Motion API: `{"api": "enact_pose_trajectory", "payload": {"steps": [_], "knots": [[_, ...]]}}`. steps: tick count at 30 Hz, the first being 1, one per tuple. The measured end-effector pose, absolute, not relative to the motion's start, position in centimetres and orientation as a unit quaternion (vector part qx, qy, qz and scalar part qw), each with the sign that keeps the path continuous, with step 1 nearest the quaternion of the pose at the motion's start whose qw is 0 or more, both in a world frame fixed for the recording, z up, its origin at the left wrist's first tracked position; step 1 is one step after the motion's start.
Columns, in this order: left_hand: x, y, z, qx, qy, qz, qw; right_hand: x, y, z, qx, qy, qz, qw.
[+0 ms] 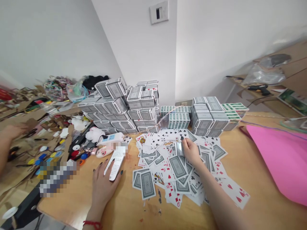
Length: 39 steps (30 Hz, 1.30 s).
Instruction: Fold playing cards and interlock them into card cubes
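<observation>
Loose playing cards (177, 169) lie scattered face up and face down across the wooden table (254, 179). My right hand (190, 151) reaches into the pile, its fingers pinched on a black-suited card (174, 134) at the far edge of the spread. My left hand (104, 183) rests on the table to the left, fingers curled round a white phone (115, 164) lying there. A red string is tied on my left wrist. Stacked boxed card decks (134, 108) rise behind the spread.
More boxed decks (211, 116) stand at the back right. A pink sheet (283, 159) covers the right side. Craft clutter, bottle caps and cardboard fill the left, where another person's arm (7, 140) reaches in. Shelves with a glue gun (260, 88) stand far right.
</observation>
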<state>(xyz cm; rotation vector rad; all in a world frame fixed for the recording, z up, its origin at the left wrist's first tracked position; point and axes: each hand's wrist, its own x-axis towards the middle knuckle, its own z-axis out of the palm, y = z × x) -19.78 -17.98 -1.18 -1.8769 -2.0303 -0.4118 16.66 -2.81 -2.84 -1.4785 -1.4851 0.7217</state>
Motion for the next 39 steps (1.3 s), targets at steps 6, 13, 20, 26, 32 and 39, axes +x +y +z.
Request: {"api": "enact_pose_trajectory", "payload": {"steps": [6,13,20,26,32,39], "knots": [[-19.7,-17.7,-1.0,-0.661,-0.714,-0.149,0.178,16.7,-2.9,-2.8,-0.59,-0.602,0.295,0.449],[-20.3,-18.7,-1.1,-0.684,-0.683,-0.172,0.192,16.6,-2.9,-2.9,-0.587,-0.606,0.297,0.448],[-21.3,-20.9,-0.6,-0.707,-0.636,-0.201,0.235,16.7,-3.0,-2.4,-0.592,-0.606,0.295,0.442],[-21.8,-22.5,-0.6,-0.703,-0.636,-0.203,0.243,16.7,-3.1,-2.5,-0.598,-0.606,0.29,0.438],[-21.5,-22.2,-0.6,-0.69,-0.658,-0.2,0.225,16.8,-3.1,-2.6,-0.595,-0.607,0.285,0.442],[-21.7,-22.4,-0.9,-0.688,-0.661,-0.189,0.234,16.8,-3.3,-2.2,-0.603,-0.607,0.29,0.43]]}}
